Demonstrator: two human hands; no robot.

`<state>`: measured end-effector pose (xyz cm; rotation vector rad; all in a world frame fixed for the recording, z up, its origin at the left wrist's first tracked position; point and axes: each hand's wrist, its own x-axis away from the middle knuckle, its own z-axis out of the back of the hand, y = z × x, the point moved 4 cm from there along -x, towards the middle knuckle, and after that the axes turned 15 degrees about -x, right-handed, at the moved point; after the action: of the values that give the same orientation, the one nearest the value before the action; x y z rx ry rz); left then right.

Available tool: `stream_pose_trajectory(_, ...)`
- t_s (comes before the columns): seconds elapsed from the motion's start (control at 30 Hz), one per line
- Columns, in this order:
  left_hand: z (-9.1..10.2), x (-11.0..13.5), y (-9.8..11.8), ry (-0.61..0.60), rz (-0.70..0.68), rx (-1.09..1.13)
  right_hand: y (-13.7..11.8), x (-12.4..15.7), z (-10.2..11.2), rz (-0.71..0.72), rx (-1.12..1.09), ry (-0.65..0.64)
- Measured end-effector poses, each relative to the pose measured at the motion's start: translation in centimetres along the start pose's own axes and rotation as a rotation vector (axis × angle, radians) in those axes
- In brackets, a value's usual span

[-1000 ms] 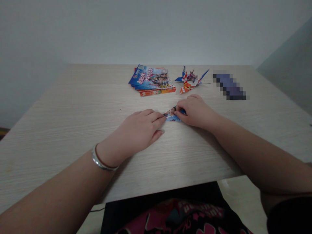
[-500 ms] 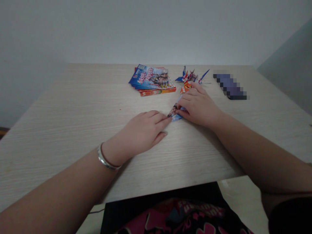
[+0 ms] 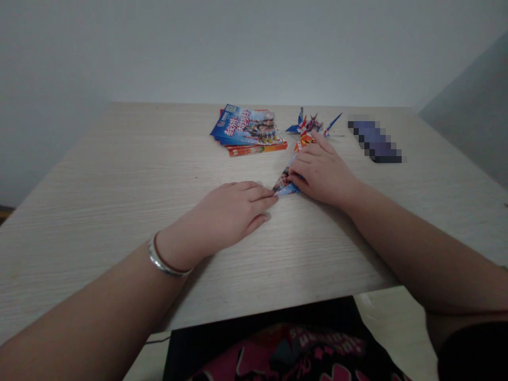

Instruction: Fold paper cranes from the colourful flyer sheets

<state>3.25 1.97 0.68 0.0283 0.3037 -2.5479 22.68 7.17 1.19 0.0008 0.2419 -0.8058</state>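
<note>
A small piece of printed folded paper, blue and white with a picture on it, lies on the table in a narrow pointed shape. My right hand grips its wide end, thumb and fingers bent over it and hiding that part. At the pointed left end, my left hand lies with fingers stretched out, fingertips touching the tip. Just beyond my right hand stand several folded paper cranes in red, orange and blue, partly covered by my fingers.
A stack of printed leaflets lies at the back middle of the pale wooden table. To the right of the cranes is a dark, pixelated flat object. A wall borders the table's far edge.
My left hand has shifted slightly left and down along the paper's tip. The paper's lower flap now lies closer to the upper edge. My right hand stays nearly in place.
</note>
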Motion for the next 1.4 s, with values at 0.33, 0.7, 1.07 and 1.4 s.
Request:
stream_pose_trajectory(0.33, 0.1, 0.0, 0.1, -0.012, 0.017, -0.013, -1.8, -0.2, -0.1, 0.057, -0.027, -0.019)
stream_pose_trajectory(0.7, 0.0, -0.1, 0.2, -0.016, 0.007, -0.058, -0.4, -0.8, -1.0, -0.123, -0.169, -0.096)
stream_pose_trajectory(1.07, 0.1, -0.2, 0.4, 0.005, 0.034, -0.073, -0.5, -1.1, -1.5, -0.132, -0.139, -0.114)
stream_pose_trajectory(1.4, 0.0, 0.0, 0.5, 0.072, 0.038, -0.092, -0.8, -1.5, -1.5, -0.149, -0.082, -0.106)
